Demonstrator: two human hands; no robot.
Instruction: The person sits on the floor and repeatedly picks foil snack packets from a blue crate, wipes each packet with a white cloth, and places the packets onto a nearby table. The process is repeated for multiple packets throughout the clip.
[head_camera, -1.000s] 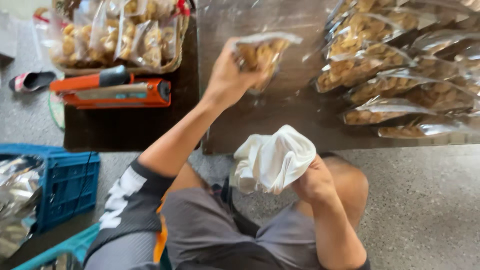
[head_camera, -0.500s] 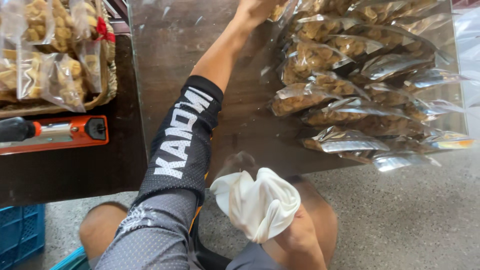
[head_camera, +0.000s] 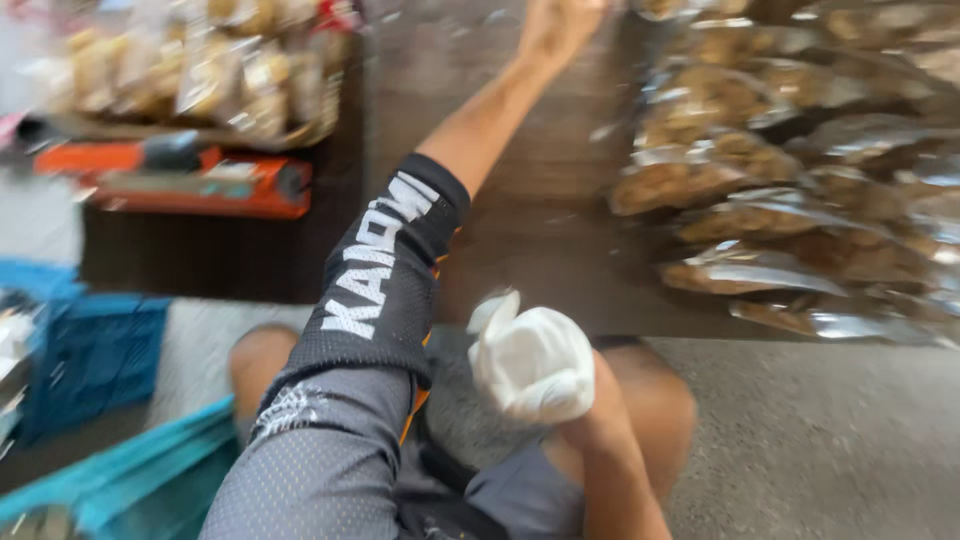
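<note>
White cloth (head_camera: 532, 362) is bunched above the person's knees, at the near edge of the dark board (head_camera: 520, 200), clamped in the closed right hand (head_camera: 560, 405). Left hand (head_camera: 556, 25) stretches far across the board; blur hides its grip, cannot tell. Sealed snack bags (head_camera: 760, 170) lie in rows alongside. Grey concrete floor (head_camera: 820, 440) below; orange sealer (head_camera: 180, 180) well apart

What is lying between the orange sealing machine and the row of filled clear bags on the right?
Head view: bare dark table, crossed only by the outstretched left arm; nothing else lies there.
</note>
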